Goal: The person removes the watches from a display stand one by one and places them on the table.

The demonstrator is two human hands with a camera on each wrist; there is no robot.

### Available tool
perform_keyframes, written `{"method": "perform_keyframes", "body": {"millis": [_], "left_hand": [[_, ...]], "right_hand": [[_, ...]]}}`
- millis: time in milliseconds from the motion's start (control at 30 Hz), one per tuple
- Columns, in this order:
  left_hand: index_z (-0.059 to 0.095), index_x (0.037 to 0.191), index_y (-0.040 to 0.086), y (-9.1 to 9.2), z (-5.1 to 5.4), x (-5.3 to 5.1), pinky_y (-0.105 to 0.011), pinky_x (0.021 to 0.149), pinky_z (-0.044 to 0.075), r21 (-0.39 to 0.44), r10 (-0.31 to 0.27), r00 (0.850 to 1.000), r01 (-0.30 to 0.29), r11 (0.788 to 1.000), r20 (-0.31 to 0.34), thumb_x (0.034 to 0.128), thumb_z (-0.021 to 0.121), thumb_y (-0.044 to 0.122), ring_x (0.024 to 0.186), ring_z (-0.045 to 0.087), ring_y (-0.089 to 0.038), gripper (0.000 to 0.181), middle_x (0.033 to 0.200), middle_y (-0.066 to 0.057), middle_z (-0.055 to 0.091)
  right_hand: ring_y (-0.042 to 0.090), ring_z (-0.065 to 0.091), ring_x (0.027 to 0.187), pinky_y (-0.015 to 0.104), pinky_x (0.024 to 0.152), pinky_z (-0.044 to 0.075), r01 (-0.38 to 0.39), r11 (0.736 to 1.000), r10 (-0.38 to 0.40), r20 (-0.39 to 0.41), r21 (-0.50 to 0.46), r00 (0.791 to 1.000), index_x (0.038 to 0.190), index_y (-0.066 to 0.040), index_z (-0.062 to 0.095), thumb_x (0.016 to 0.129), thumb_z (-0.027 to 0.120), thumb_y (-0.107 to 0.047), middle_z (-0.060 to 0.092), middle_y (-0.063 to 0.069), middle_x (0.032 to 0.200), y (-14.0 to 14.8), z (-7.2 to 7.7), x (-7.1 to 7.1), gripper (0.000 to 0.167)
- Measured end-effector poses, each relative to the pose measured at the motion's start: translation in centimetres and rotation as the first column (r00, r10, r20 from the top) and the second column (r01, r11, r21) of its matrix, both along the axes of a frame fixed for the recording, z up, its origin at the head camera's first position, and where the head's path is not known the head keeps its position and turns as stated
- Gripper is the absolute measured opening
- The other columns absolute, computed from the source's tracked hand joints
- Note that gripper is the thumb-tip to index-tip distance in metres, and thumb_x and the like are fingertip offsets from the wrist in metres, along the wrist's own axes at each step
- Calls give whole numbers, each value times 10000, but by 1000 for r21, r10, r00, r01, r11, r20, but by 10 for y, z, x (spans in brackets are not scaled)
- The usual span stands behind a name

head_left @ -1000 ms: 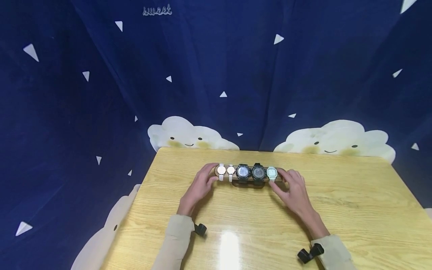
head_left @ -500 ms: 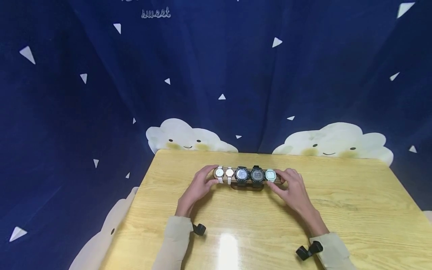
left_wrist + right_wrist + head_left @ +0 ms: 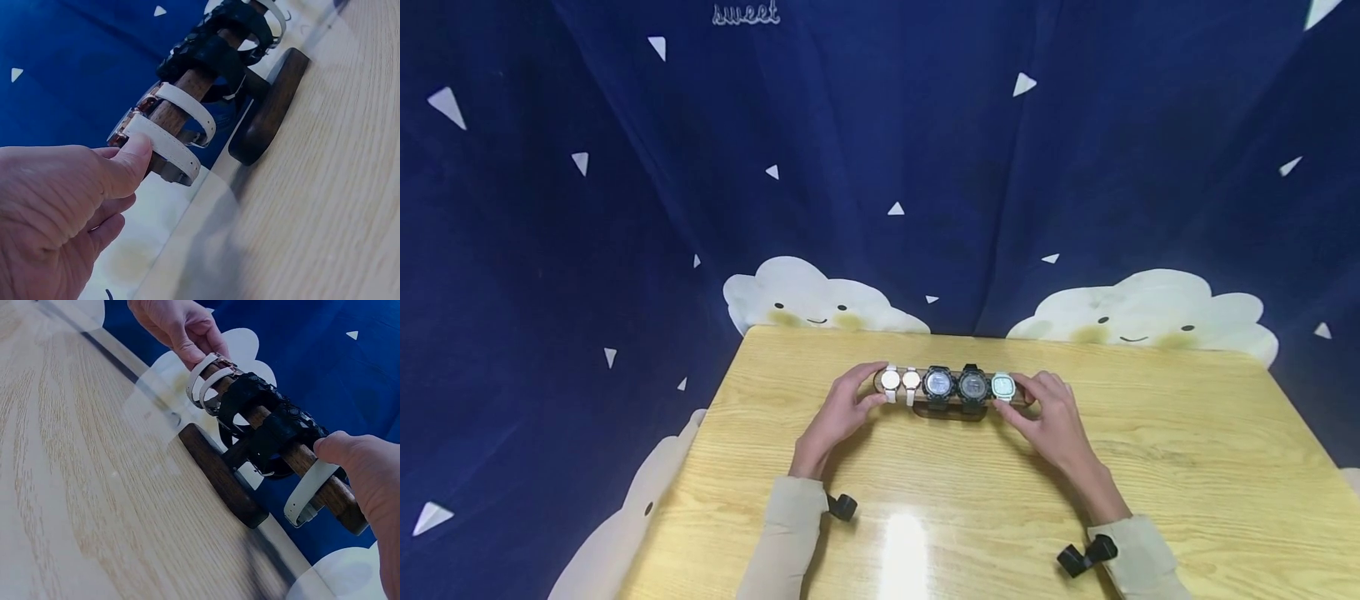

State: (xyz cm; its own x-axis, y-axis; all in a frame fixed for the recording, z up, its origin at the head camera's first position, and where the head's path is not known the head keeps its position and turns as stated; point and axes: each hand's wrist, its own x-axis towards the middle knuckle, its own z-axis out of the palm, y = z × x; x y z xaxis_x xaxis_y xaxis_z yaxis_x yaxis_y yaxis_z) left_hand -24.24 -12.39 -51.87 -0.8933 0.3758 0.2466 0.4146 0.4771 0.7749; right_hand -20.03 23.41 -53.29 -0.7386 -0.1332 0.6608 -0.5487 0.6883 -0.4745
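Observation:
A dark wooden watch stand [image 3: 217, 478] stands on the table, and several wristwatches are strapped along its bar. At the left end, my left hand [image 3: 838, 412] pinches a white-strapped wristwatch [image 3: 164, 145], its thumb on the strap. Beside it is a second white-strapped wristwatch [image 3: 912, 380]. Two chunky black wristwatches [image 3: 939, 382] sit around the middle of the bar. My right hand [image 3: 1054, 421] holds a mint-green square wristwatch [image 3: 1003, 386] at the right end, thumb on the near side and fingers on the far side. Its fingers are partly hidden in the right wrist view.
The light wooden table [image 3: 970, 500] reaches back to a dark blue curtain [image 3: 880, 125] with white triangles and clouds. Small black devices [image 3: 842, 507] are worn at both sleeves. The stand's base [image 3: 272, 109] rests on the tabletop below the bar.
The head view has shifted slightly. Both hands keep their grips at the two ends of the stand, and the leftmost watch's face has turned a little.

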Motion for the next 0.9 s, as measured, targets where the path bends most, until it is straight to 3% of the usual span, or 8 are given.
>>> {"method": "perform_keyframes", "body": {"millis": [400,900], "left_hand": [[555,1495,82,0,-1,0,-461,1232,351,4,8,999,-8,1000,38,919,766,64,1453,475,-325,614,1533,-148,547],[547,1494,47,1,-2,-1,-476,1232,350,10,-13,1000,13,1000,3,926,753,52,1451,475,-348,604,1533,-170,542]], "right_hand": [[192,446,790,348,759,302,14,1000,-14,-3,-7,1000,1132,25,745,743,941,-138,549,36,781,-2,-3,0,465],[217,448,785,353,771,300,24,999,-23,29,-28,999,1131,31,747,762,935,-122,531,30,779,-4,-2,2,441]]}}
